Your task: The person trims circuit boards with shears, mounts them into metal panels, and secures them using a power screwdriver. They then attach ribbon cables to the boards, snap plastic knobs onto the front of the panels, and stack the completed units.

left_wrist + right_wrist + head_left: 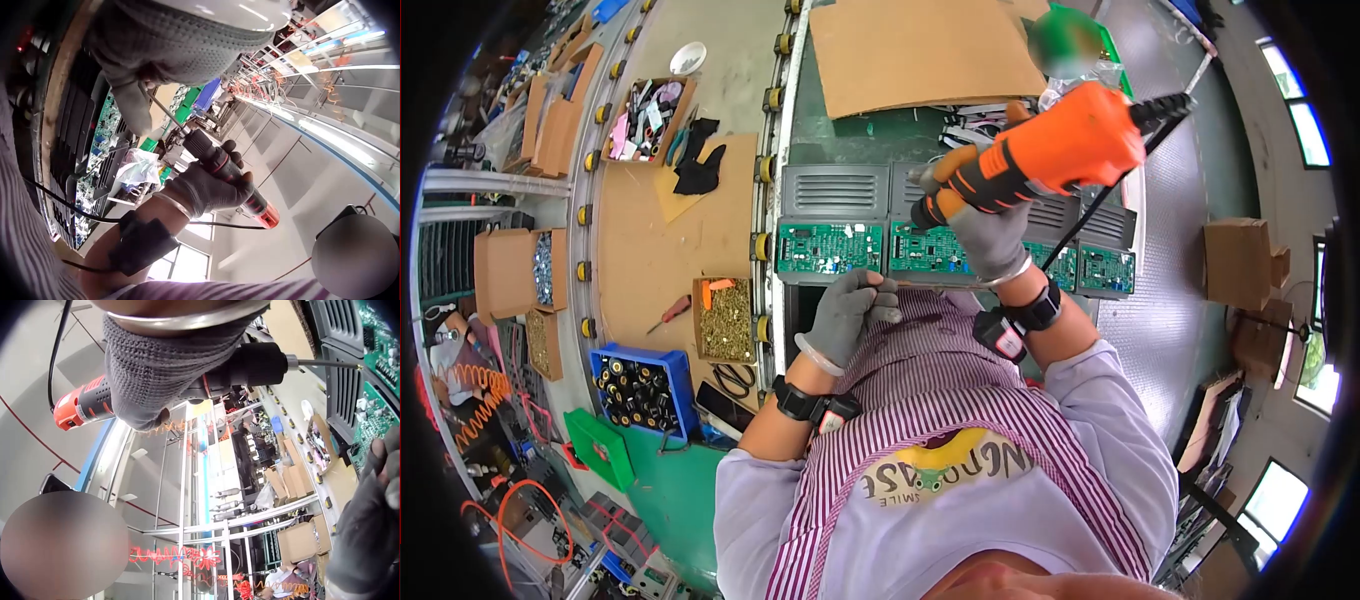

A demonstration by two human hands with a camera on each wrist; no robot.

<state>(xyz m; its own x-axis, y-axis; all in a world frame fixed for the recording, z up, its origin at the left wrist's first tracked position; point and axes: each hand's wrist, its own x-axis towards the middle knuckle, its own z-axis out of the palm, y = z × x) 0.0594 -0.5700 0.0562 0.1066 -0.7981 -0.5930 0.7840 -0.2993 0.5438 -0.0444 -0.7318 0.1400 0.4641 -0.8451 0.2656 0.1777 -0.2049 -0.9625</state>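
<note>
My gloved right hand grips an orange and black corded electric screwdriver above the row of units. Its long thin bit reaches toward the green circuit boards in the right wrist view. Those boards lie side by side against dark grey vented housings. At their near edge is my gloved left hand, its fingers curled. In the left wrist view the bit's end overlaps the left fingers. I cannot tell whether those fingers hold something small.
A cardboard sheet lies beyond the units. On the left, past a roller rail, stand a box of brass-coloured small parts, a blue bin of black parts and a red-handled screwdriver. The power cord hangs beside my right forearm.
</note>
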